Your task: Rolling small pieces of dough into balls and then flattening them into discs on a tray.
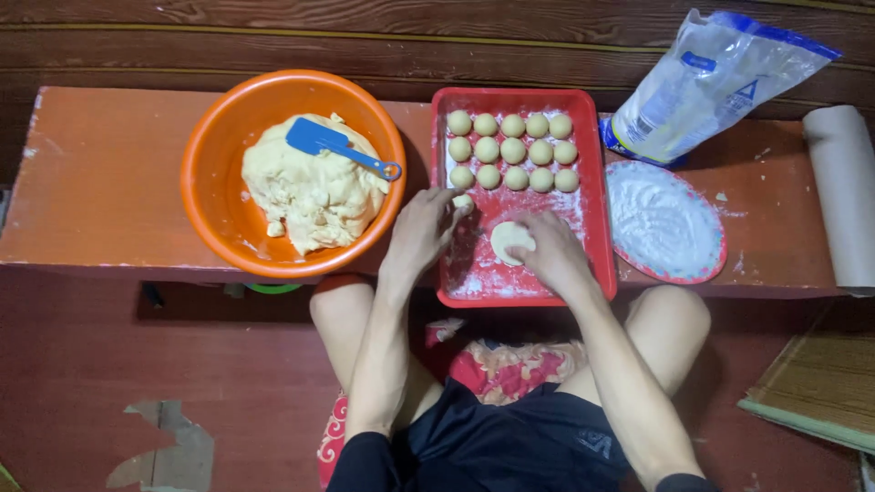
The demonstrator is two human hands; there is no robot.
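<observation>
While both hands work over the floured red tray (597,182), the scene reads as follows.

Left hand (421,232): at the tray's left edge, fingertips pinched on a small dough ball (463,201) just below the bottom row of balls.

Right hand (551,252): inside the tray, near its middle, fingers bent and pressed onto a flattened dough disc (508,240); it grips nothing, only bears down on the disc's right side.

Dough balls (512,150): three neat rows in the tray's far half, close together, dusted with flour.

Orange bowl (211,182): just left of the tray, holding a big lump of dough (305,196) with a blue scraper (333,146) lying on top.

Flour plate (665,223): touching the tray's right side, covered in white flour.

Flour bag (706,82): beyond that plate, right of the tray's far corner, leaning open.

Paper roll (843,191): well right of the tray, at the bench end.
</observation>
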